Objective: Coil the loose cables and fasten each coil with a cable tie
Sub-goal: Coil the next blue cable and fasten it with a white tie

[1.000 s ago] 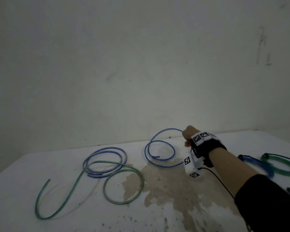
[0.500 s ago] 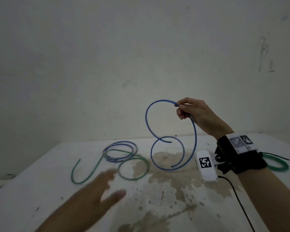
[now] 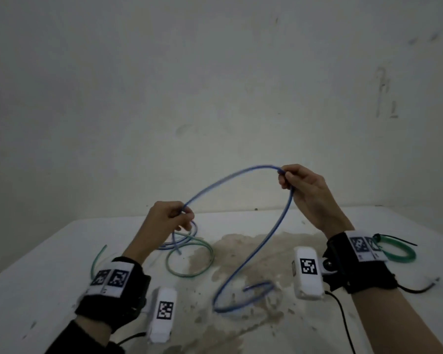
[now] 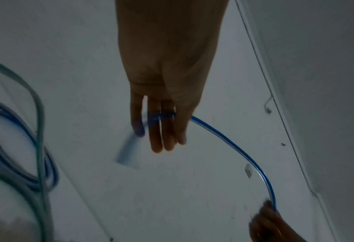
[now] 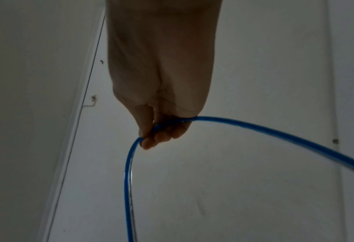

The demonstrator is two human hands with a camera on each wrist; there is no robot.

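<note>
A loose blue cable (image 3: 264, 241) hangs in the air between both hands above the white table (image 3: 241, 221). My right hand (image 3: 289, 178) pinches it at the top of its arch. My left hand (image 3: 182, 214) grips it near one end, and a short tail hangs below the fingers. From the right hand the blue cable (image 5: 275, 131) drops and curls into a hook just above the stained tabletop. In the left wrist view the blue cable (image 4: 233, 147) runs from my left hand (image 4: 161, 127) to the right hand (image 4: 271, 217).
A loose green cable (image 3: 189, 259) and a second blue cable (image 3: 187, 233) lie overlapped on the table behind my left hand. A green coil (image 3: 399, 251) fastened with a black tie lies at the far right. The wall (image 3: 215, 98) stands right behind the table.
My left hand has come up from the table and taken hold of the blue cable. The loops have opened into one long arch, and both hands have drawn nearer to me.
</note>
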